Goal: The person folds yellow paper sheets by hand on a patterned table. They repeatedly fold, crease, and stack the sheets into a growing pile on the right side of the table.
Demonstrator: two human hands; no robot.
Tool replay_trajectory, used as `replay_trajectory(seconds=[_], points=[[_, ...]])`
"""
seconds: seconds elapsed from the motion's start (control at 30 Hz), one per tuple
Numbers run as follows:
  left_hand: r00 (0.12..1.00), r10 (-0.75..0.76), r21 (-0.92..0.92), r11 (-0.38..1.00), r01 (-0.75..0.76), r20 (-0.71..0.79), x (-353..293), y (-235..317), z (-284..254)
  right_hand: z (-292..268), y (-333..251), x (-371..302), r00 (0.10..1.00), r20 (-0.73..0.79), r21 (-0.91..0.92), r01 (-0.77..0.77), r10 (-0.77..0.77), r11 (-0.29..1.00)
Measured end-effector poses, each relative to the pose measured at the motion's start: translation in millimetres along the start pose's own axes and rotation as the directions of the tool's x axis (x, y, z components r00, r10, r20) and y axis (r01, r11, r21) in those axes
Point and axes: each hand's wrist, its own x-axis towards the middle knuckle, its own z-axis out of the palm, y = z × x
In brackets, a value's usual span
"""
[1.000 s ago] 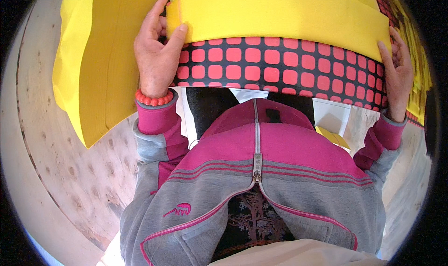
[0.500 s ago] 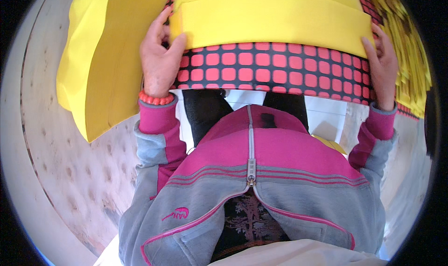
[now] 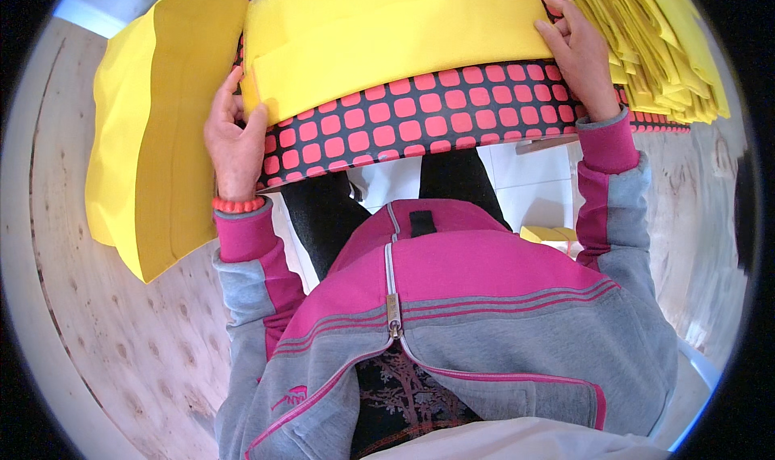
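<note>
Two hands are in view, set well apart, backs turned mostly toward the camera, both forearms extended forward from the torso. The left hand is placed at the near left corner of the folded yellow cloth: thumb laid by the corner, index reached along the end, other fingers partly curled, thumb and index spread. The right hand is placed at the opposite end, farther forward, wrist bent inward, thumb and index tip at the cloth edge, remaining fingers curled. Both hands are part-open; whether the cloth is actually pinched by either cannot be told. Count: one folded cloth, laid flat on one red-and-black checked surface between the hands; one large yellow cloth bundle hung at the left, just beside the left hand; one yellow pile of many strips at the right, strips too overlapped to be counted. One red bead bracelet is worn on the left wrist.
</note>
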Motion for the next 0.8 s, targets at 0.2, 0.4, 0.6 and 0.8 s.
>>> replay_trajectory(seconds=[0.2, 0.4, 0.6, 0.8], points=[[0.999, -0.036, -0.031, 0.999, 0.036, 0.003, 3, -6, 1, 6, 2, 2, 0.999, -0.033, -0.093, 0.026, -0.029, 0.995], [0.997, -0.020, 0.251, 0.967, 0.039, -0.079, -5, 10, 2, 7, 3, 0, 0.998, -0.040, -0.132, 0.033, -0.038, 0.991], [0.789, 0.613, 0.512, 0.689, -0.512, -0.035, -18, 54, 43, 4, 0, 2, 1.000, 0.001, -0.129, -0.009, 0.009, 0.992], [0.759, 0.595, 0.223, 0.728, -0.648, 0.264, -40, 91, 114, 3, -2, 1, 0.999, 0.024, -0.116, -0.033, 0.036, 0.993]])
